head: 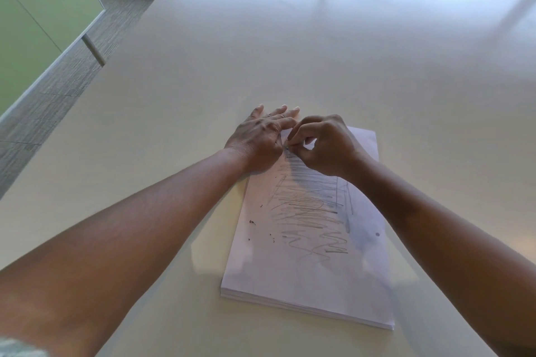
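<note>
Right hand (319,148) is curled, its fingertips pinched together on a small dark bit (287,148) at the far left corner of the stack of paper (304,278); whether that bit is a stub of lead or something else, I cannot tell, it is too small. Left hand (261,139) lies flat just beside it, fingers straight, pressing down where the corner meets the surface (290,52).

What worries me is the top sheet. If the pinch drags while only one corner is held, the sheet could slide off square, crease or tear near the fingers. The dark crumbs (251,222) lying on the left part of the page could also be smeared into the grey scribbles (310,217) by a passing wrist, and so tiny a bit could easily slip from the fingertips and roll off.

As for the stack, it lies flat in front of the person, its long axis running away from them, the far end leaning slightly to the right, a short edge nearest.
</note>
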### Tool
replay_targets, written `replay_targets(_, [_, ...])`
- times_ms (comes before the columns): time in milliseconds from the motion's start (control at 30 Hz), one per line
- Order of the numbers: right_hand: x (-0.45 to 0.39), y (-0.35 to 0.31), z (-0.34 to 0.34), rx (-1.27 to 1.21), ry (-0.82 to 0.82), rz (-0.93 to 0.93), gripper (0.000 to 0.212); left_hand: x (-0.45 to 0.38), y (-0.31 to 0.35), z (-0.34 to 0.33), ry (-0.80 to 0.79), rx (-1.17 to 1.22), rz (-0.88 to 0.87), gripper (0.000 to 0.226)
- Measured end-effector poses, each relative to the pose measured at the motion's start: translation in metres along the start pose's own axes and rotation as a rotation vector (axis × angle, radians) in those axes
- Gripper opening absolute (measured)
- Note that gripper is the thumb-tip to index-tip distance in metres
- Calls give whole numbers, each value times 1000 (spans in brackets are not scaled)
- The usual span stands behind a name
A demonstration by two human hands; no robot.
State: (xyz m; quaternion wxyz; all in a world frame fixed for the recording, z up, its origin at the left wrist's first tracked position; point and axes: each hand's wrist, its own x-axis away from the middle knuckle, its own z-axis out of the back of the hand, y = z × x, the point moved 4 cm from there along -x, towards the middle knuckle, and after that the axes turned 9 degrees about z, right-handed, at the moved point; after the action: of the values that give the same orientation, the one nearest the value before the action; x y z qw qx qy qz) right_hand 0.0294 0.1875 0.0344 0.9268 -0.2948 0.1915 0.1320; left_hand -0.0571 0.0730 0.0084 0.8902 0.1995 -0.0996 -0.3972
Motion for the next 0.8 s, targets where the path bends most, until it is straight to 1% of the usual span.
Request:
replay_targets(100, [1, -9, -2, -14, -74, 72, 4, 1, 0, 1, -11, -13, 5, 51])
replay_targets(267, [1, 5, -1, -21, 44, -81, 6, 0, -1, -1, -17, 2, -1, 53])
replay_targets(433, [-4, 4, 1, 11, -1, -111, 8, 0, -1, 2, -51, 22, 12, 52])
replay_targets(533, [-7, 0, 2, 39, -27, -119, 10, -2, -9, 0, -134, 62, 23, 49])
replay_targets(567, [-8, -1, 2, 37, -31, -119, 11, -3, -12, -1, -161, 70, 13, 51])
replay_targets(667, [-8, -1, 3, 41, -53, -124, 9, -2, -15, 2, -184, 82, -44, 73])
replay_targets(800, [-8, -2, 4, 20, -62, -154, 6, 13, -14, 5, -173, 76, -97, 115])
